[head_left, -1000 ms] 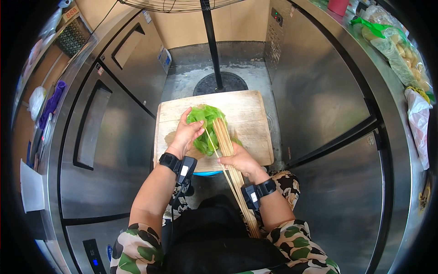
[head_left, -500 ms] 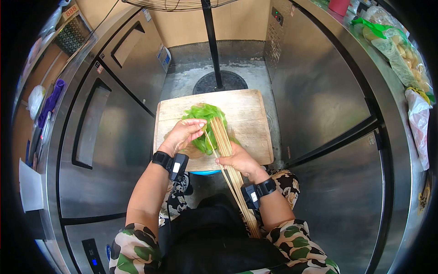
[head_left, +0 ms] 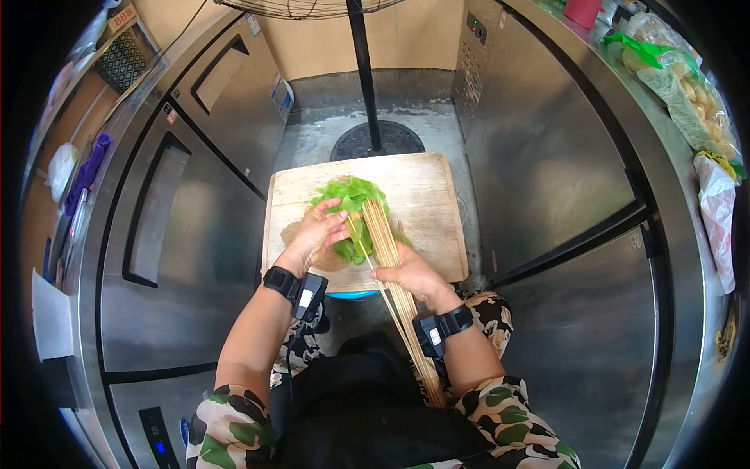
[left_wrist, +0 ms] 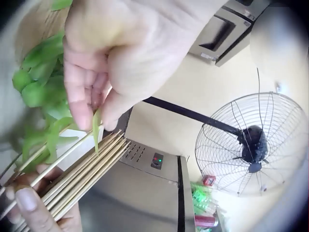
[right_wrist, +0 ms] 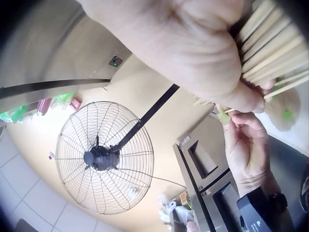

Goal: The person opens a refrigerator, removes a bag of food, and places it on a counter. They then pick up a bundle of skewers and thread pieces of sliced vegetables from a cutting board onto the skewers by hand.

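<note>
Thumb and fingers of the left hand pinch a thin green slice at the tip of one wooden skewer. The right hand grips a thick bundle of skewers, and that single skewer leaves its fingers apart from the bundle. Behind both hands a heap of green slices lies on a wooden cutting board. In the right wrist view, the left hand holds the green piece beside the right thumb.
Steel cabinets flank the board on both sides. Beyond it stands a fan's black pole on a round base. Bagged food rests on the right counter. Something blue shows under the board's near edge.
The left hand shifted slightly down and left, its fingers closing together and then spreading somewhat at the skewer tip. The right hand and bundle have stayed nearly still.
</note>
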A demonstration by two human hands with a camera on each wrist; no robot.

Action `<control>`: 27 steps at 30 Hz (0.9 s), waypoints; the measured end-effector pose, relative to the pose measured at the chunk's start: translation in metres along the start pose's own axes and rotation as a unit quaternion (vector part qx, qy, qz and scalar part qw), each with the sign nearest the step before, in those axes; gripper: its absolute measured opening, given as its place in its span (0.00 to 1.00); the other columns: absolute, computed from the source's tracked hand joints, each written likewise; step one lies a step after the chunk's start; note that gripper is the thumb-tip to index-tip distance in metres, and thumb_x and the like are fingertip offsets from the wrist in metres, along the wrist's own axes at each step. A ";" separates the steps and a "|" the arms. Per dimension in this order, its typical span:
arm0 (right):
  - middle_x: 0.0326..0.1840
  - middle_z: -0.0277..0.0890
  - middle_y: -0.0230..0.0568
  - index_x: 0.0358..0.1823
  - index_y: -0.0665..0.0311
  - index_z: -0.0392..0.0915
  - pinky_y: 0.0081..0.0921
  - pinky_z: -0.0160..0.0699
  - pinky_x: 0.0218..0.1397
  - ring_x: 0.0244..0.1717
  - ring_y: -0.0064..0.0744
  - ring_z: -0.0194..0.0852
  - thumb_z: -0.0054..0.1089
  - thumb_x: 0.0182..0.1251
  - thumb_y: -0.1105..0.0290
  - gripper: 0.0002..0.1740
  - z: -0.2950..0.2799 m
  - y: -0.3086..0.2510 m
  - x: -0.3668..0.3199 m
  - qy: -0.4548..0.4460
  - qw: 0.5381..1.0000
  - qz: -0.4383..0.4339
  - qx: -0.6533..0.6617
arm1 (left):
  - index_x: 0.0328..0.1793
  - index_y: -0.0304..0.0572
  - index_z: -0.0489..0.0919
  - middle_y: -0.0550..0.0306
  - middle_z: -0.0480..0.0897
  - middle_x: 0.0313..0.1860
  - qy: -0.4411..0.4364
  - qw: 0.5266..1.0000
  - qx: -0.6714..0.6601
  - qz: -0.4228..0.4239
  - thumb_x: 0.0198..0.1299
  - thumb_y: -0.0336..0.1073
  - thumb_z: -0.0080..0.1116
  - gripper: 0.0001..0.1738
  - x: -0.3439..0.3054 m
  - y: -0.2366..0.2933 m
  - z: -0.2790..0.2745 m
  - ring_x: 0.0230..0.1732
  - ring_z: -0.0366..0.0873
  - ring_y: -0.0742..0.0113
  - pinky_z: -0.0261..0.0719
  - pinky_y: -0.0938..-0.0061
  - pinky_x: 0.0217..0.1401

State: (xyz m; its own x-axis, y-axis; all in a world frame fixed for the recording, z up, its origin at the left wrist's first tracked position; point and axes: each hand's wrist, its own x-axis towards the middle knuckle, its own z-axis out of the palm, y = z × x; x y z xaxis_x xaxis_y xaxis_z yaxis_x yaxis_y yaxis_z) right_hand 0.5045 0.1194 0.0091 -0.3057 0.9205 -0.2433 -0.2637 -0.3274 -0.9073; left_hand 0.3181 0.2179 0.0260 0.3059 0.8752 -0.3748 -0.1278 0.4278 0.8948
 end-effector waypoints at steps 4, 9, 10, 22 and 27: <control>0.27 0.69 0.30 0.46 0.65 0.67 0.16 0.70 0.28 0.25 0.18 0.69 0.61 0.52 0.83 0.19 0.001 0.000 0.001 -0.002 1.000 0.002 0.000 | 0.50 0.40 0.73 0.62 0.78 0.38 -0.003 1.000 0.013 -0.007 0.61 0.30 0.55 0.12 0.001 0.002 -0.002 0.36 0.76 0.76 0.80 0.82 0.41; 0.28 0.69 0.29 0.48 0.65 0.67 0.16 0.70 0.28 0.26 0.17 0.69 0.61 0.52 0.83 0.21 -0.001 0.004 0.002 -0.005 1.000 -0.010 0.004 | 0.45 0.42 0.75 0.64 0.77 0.36 0.016 0.999 -0.043 0.004 0.61 0.30 0.55 0.07 0.004 -0.005 -0.004 0.34 0.75 0.78 0.79 0.84 0.38; 0.28 0.69 0.29 0.48 0.65 0.67 0.16 0.71 0.28 0.26 0.17 0.69 0.61 0.52 0.83 0.21 -0.001 0.005 0.002 -0.003 1.000 -0.012 0.005 | 0.44 0.43 0.75 0.65 0.77 0.35 0.016 0.998 -0.058 0.004 0.61 0.30 0.55 0.06 0.005 -0.008 -0.006 0.33 0.75 0.79 0.79 0.84 0.38; 0.28 0.70 0.29 0.49 0.66 0.68 0.16 0.71 0.27 0.25 0.18 0.69 0.61 0.52 0.82 0.22 -0.001 0.007 0.004 0.004 1.000 -0.007 -0.005 | 0.40 0.47 0.73 0.65 0.78 0.32 0.068 0.992 -0.033 0.103 0.58 0.27 0.57 0.07 -0.002 -0.016 0.005 0.32 0.75 0.79 0.77 0.86 0.34; 0.28 0.70 0.30 0.48 0.66 0.68 0.17 0.71 0.26 0.25 0.18 0.69 0.61 0.51 0.82 0.21 -0.001 0.008 0.005 0.010 1.000 0.001 -0.014 | 0.38 0.48 0.72 0.64 0.79 0.31 0.075 0.985 0.010 0.158 0.58 0.26 0.56 0.07 -0.004 -0.021 0.012 0.31 0.74 0.80 0.75 0.86 0.32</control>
State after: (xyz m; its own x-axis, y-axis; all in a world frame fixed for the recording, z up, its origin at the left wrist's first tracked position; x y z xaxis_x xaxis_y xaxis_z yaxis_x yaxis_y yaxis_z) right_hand 0.5019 0.1214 0.0005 -0.2875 0.9239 -0.2524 -0.2368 -0.3239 -0.9160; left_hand 0.3309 0.2026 0.0116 0.1116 0.9879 -0.1074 -0.1751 0.1260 0.9765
